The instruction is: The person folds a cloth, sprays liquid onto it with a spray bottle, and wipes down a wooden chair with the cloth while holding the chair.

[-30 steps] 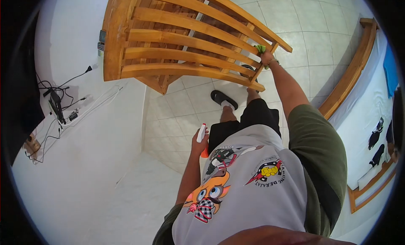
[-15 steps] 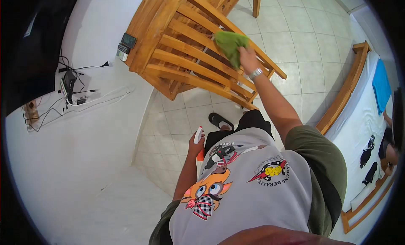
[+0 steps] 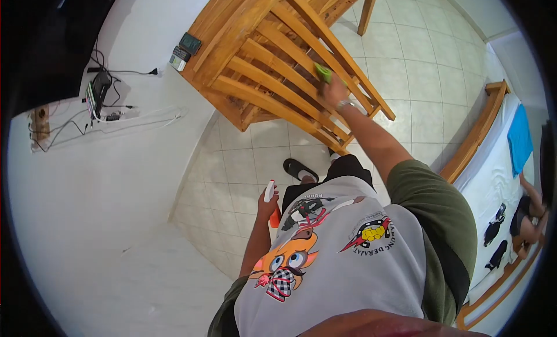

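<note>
My right hand [image 3: 335,92], with a watch at the wrist, is closed round a green cloth [image 3: 323,73]. It is at the slats of a wooden chair back [image 3: 284,67], and part of the cloth is hidden by the fingers. Low beside my body, my left hand [image 3: 268,202] grips a spray bottle [image 3: 269,192] with a white and red top and an orange body. My shirt hides some of the bottle.
A wooden table [image 3: 217,24] stands by the wall, with small dark boxes [image 3: 190,43] at its edge. Cables and a black device [image 3: 100,93] hang on the left wall. At the right, a person [image 3: 529,212] is on a bed [image 3: 493,180] with a blue pillow [image 3: 520,141].
My right hand has moved slightly down along the chair slats, and the cloth is now more bunched. The view has shifted a little. My left hand still holds the spray bottle.
</note>
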Tool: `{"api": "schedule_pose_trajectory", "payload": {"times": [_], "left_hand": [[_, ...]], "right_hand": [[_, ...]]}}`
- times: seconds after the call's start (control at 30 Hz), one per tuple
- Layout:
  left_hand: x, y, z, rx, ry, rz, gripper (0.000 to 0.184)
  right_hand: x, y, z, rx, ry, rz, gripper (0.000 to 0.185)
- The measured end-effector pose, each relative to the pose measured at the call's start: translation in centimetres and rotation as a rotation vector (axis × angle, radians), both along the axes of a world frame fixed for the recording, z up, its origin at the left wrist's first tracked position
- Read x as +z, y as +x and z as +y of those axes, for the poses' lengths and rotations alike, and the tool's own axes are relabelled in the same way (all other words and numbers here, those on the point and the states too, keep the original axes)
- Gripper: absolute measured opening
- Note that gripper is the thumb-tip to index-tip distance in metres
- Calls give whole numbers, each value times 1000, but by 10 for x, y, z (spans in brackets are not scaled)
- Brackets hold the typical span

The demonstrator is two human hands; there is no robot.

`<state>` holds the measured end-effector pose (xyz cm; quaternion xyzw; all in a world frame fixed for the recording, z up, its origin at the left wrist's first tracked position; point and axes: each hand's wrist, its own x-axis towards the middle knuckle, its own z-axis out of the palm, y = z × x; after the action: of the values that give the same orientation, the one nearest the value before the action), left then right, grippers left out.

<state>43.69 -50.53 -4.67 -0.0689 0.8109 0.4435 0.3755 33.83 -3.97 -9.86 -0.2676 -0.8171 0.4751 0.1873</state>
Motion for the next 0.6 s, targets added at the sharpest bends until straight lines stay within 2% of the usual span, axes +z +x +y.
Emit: {"api": "schedule_pose_trajectory", "payload": {"times": [0.07,0.13,0.17,0.23,0.27,0.3,0.33,0.4,0.5,0.57,0.6], "left_hand": [[-4,3,-6,0,12,41,41],[-10,7,-16,21,18,5,43],[-11,10,-21,29,26,5,43],[-14,14,-25,83,35,57,40],[-17,14,-26,91,46,59,40],[-16,16,-29,99,38,62,40],[-16,18,-32,107,29,63,39],[-29,17,-45,115,42,40,37],[-37,6,-51,50,21,85,32],[-45,-7,-53,37,45,84,32],[-50,-12,-55,21,63,84,32]], "right_hand": [[-64,40,22,9,-89,-229,39],[-52,74,40,-42,-128,-453,37],[-55,86,45,-35,-118,-454,37],[-56,96,51,-154,-160,-196,36],[-59,89,54,-148,-148,-193,36],[-44,78,49,-150,-112,-65,36],[-25,68,41,-151,-77,60,36],[64,29,16,-113,-90,142,38],[105,-25,-13,11,132,199,50],[98,-41,-22,73,216,188,52],[69,-45,-29,76,459,174,55]]}}
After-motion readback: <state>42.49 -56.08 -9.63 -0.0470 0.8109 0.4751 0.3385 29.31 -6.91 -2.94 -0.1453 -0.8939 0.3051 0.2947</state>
